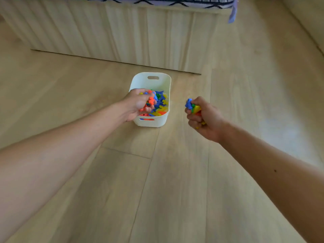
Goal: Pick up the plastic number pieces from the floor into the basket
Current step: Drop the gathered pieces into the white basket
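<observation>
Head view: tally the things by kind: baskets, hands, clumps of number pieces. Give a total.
Basket: 1
Hands: 2, the left hand and the right hand
Clumps of number pieces: 3, the left clump gripped over the basket, the right clump gripped beside it, the basket pile; single pieces too jumbled to count
Total: 6

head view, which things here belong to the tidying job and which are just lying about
Job:
- white plastic basket
- coloured plastic number pieces inside it
- left hand, holding a handful over the basket
- right hand, holding a handful beside the basket

Just there:
- slatted wooden bed base
- patterned bedsheet
</observation>
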The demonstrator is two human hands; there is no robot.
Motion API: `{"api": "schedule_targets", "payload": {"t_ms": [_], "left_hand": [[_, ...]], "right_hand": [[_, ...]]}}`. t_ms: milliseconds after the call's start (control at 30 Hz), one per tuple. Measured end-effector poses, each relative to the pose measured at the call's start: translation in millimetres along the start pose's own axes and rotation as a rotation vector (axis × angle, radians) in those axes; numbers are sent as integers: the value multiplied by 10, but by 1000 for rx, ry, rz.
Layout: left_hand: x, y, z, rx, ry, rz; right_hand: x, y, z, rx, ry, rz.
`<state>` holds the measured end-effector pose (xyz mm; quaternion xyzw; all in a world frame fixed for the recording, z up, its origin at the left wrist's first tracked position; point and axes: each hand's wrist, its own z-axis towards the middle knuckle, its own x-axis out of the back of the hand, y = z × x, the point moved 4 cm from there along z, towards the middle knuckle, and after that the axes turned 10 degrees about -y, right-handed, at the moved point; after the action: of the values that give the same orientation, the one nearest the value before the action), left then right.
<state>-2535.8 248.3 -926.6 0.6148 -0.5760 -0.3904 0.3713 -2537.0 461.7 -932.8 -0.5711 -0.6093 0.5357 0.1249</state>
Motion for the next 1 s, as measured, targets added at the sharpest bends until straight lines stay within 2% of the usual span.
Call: {"api": "schedule_targets", "payload": {"t_ms": [200,300,367,467,567,700,867,1000], "left_hand": [[463,-165,746,6,141,169],[520,-233,951,72,170,113],[502,-264,1045,146,129,97],[484,-218,1090,230,66,57],[460,-100,1001,276,30,71],[436,64,776,278,31,199],[158,239,433,101,55,287],[-504,268,-125,-31,-64,217]], "right_hand": [[-411,46,1263,-130,237,-289],[-524,92,1575,-221,355,-402],[-581,98,1654,-264,371,-418],[-579,37,1694,-330,294,-389],[-549,-45,1616,-328,250,-369],[-620,-135,1391,-186,233,-309],[-467,-269,726,-28,273,-351],[-105,-281,-32,0,315,-428]]}}
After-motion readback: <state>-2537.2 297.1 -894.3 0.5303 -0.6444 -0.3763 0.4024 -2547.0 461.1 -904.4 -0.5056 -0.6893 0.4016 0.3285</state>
